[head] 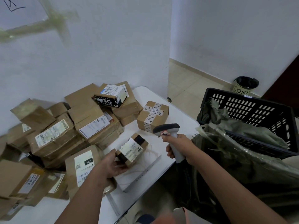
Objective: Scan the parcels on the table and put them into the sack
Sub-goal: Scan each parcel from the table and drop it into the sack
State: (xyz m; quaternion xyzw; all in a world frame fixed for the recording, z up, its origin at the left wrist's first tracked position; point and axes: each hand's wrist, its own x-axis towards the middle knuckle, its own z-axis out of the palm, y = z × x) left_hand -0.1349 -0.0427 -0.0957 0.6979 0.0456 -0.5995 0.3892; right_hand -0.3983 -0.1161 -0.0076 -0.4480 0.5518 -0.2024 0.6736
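Parcels in brown cardboard lie heaped on the white bench, and I take that heap as my landmark. Just off its near right edge my left hand grips a small box, fingers curled round its near end; the box has a white label on top and black bands at both ends, and it sits on a flat white package lying on the bench. To the right of the small box my right hand is wrapped round the handle of a grey scanner, whose dark head points left toward the heap, above the labelled box.

Beyond the scanner, at the heap's far right corner, a taped carton stands alone on the bench, crossed with white printed tape. On top of the heap's far side I see a black-and-white printed box resting tilted on the brown ones.

Right of the bench, well away from the heap, the green sack hangs open-mouthed, its cloth draped over the near rim of a black slotted crate. Past the crate, on the tiled floor by the wall, stands a small bin lined with a black bag.
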